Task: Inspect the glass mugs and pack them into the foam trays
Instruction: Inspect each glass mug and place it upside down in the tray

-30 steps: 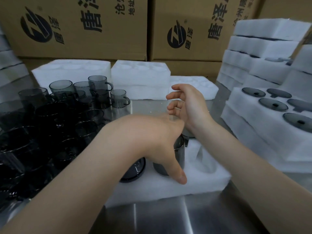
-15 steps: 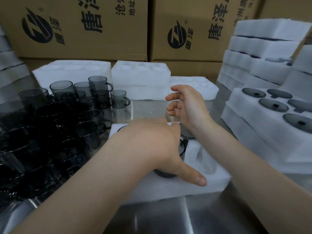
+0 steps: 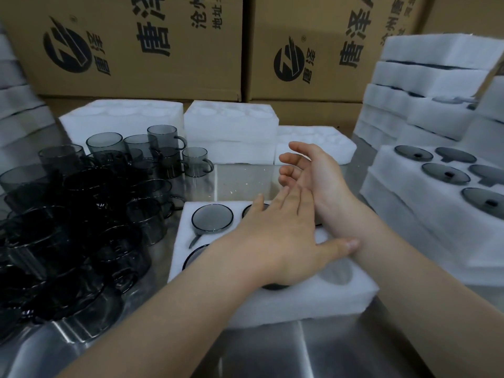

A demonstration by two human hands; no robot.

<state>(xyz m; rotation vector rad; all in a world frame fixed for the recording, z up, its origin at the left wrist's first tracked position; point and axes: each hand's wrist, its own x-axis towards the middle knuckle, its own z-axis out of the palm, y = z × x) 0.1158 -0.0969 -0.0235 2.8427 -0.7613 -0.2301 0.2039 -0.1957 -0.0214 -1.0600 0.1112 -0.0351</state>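
Head view, the only one:

- Left hand [image 3: 275,236] is hovering flat over the foam tray [image 3: 313,301], fingers straight and spread, gripping nothing. Can't tell if the palm is touching the mug under it.
- Right hand [image 3: 313,175] is hanging above the tray's far edge, palm facing left, fingers loosely curled, holding nothing.
- Tray is sitting on the steel table [image 3: 245,184] right in front. Seated mug [image 3: 212,217] is lying base-up in the far-left pocket, handle in its slot pointing near-left. More dark rims are showing partly under the left hand and wrist.
- Empty pocket [image 3: 336,271] is sitting at the tray's near-right, just beside the left thumb.
- Loose mugs [image 3: 114,203] are standing upright, mouths up, clustered left of the tray. The back ones are pointing handles right.

Judgement: next pick is lying to the left, so the left hand is nearer. The open pocket is on the right hand's side, so a handover or cross-reach is looking likely.
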